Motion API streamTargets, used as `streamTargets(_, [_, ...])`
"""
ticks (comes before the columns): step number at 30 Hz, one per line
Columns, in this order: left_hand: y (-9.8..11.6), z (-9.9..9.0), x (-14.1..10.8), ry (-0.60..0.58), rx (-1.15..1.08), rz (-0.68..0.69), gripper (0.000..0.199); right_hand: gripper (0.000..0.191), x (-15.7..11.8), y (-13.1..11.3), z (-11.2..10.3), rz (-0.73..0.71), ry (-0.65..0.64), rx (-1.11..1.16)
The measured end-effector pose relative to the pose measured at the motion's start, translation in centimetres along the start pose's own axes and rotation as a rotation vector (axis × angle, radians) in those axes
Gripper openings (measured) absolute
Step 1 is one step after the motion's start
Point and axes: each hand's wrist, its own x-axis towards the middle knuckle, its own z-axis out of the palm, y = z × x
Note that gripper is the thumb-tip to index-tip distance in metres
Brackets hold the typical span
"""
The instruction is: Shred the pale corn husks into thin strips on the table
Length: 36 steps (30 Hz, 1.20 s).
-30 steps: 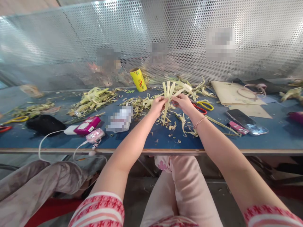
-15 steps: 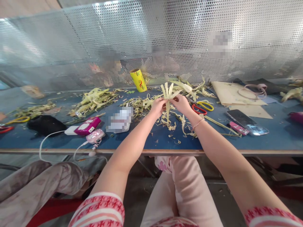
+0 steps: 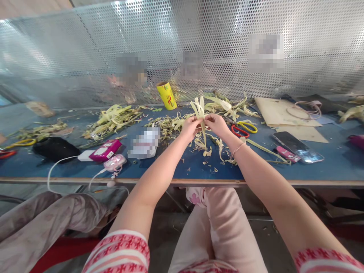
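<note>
A pale green leaf bundle (image 3: 200,107) is held upright over the blue table, its strips fanned at the top and a narrow tail hanging below. My left hand (image 3: 191,127) pinches it from the left, fingers closed. From the right, my right hand (image 3: 216,124) grips the same bundle with its fingertips, close to the left hand. Curled leaf scraps (image 3: 207,153) lie on the table beneath. Beside my right hand are scissors with red and yellow handles (image 3: 247,128).
Leaf piles (image 3: 113,118) and a yellow tube (image 3: 167,96) stand toward the perforated metal screen (image 3: 216,45). A magenta device (image 3: 105,150) with a white cable is left, a phone (image 3: 290,141) and brown paper (image 3: 280,112) right. Another person's legs (image 3: 57,220) show at lower left.
The fanned strips have tilted left and bunched closer together, while the tail has swung slightly right. Both hands still hold the bundle at nearly the same place.
</note>
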Motion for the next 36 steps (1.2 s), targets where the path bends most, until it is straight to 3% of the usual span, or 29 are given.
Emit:
streamTargets(13, [0.0, 0.0, 0.3, 0.011, 0.013, 0.019, 0.017, 0.008, 0.2, 0.2, -0.1, -0.081, 0.025, -0.081])
streamTargets(19, [0.0, 0.2, 0.2, 0.015, -0.026, -0.001, 0.019, 0.008, -0.1, -0.3, -0.1, -0.028, 0.025, 0.025])
streamTargets(26, [0.0, 0.2, 0.6, 0.061, -0.118, -0.049, 0.016, 0.004, -0.3, -0.8, -0.2, -0.181, 0.075, -0.076])
streamTargets(36, [0.2, 0.0, 0.7, 0.097, -0.169, -0.07, 0.017, 0.039, -0.3, -0.8, -0.5, -0.062, -0.045, 0.229])
